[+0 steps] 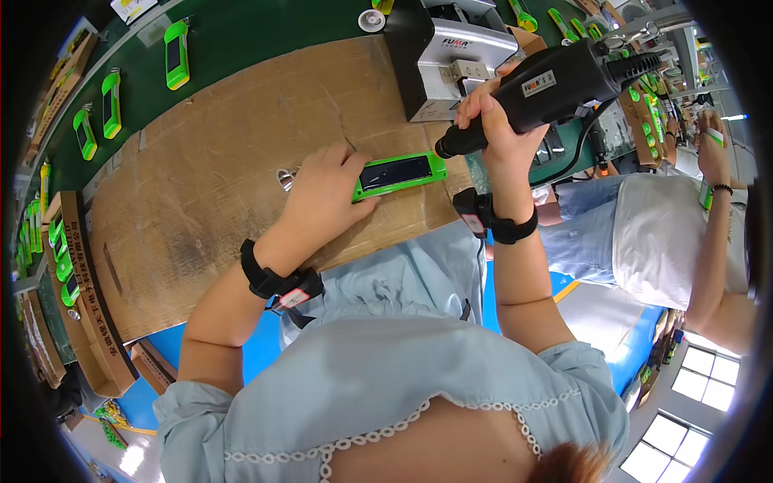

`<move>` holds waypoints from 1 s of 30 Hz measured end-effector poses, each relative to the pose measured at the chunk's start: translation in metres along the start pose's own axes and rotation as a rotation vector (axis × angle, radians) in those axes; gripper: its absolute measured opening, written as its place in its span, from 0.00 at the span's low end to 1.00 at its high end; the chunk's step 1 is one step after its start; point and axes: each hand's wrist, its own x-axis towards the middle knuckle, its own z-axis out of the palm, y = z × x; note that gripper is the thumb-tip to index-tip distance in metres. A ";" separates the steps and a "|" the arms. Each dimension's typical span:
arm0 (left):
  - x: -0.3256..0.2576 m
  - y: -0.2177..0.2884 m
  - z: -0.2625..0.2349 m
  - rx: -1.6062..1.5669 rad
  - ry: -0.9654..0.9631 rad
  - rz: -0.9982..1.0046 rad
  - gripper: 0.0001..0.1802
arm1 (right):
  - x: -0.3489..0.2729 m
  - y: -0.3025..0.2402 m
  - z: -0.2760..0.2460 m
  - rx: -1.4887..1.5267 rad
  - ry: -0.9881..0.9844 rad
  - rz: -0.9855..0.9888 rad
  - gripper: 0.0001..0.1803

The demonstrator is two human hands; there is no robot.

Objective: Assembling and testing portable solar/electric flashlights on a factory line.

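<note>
On the cardboard sheet [241, 121] lies a green flashlight body [396, 175] with a dark rectangular panel on its upper face. My left hand [326, 189] grips its left end, fingers curled round the edge. In my right hand [506, 133] is a black electric screwdriver [547, 88], held tilted. Its tip sits at the right end of the flashlight body; whether it touches a screw there is hidden. A small shiny reflector cup [285, 179] lies just left of my left hand, partly covered by it.
Behind my right hand stands a silver-and-black screw feeder [451, 56]. More green flashlights [176, 55] lie along the green bench at the far left. A cardboard box [97, 338] holds others at the left. On the right, a co-worker [676, 233] handles a green piece.
</note>
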 end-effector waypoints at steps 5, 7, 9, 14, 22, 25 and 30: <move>0.000 0.001 -0.001 -0.006 0.027 0.018 0.21 | -0.001 -0.001 0.000 -0.085 -0.024 -0.049 0.19; 0.000 0.001 0.000 -0.001 0.034 0.023 0.21 | 0.000 -0.002 -0.001 -0.092 -0.034 -0.048 0.19; 0.000 0.002 0.001 0.005 0.040 0.026 0.20 | 0.000 -0.002 -0.003 -0.096 -0.045 -0.046 0.19; 0.006 0.014 0.011 0.251 0.148 0.124 0.21 | -0.001 -0.003 -0.004 -0.106 -0.056 -0.041 0.19; 0.056 0.036 0.061 -0.110 0.011 -0.118 0.19 | -0.001 0.002 -0.007 -0.073 -0.103 -0.061 0.22; 0.052 0.035 0.061 -0.123 0.027 -0.148 0.19 | -0.004 0.001 -0.005 -0.063 -0.110 -0.042 0.23; 0.049 0.035 0.062 -0.145 0.095 -0.185 0.18 | -0.002 0.005 -0.014 -0.038 -0.189 -0.003 0.21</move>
